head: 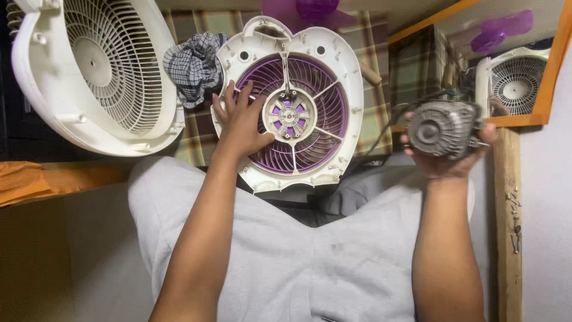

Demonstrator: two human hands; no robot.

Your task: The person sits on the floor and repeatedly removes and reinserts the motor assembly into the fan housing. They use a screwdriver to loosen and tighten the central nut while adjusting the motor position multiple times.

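Fingers: left hand [241, 122] spread on fan housing [290, 101] | right hand [447, 158] grips motor [444, 128] | checked cloth [193, 65] beside

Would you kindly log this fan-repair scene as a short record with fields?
Left hand: flat on the white fan housing with purple grille
Right hand: holds grey motor, black cable attached
Cloth: checked rag beside housing
Other part: white front grille, left
Screws: loose on wooden ledge, right
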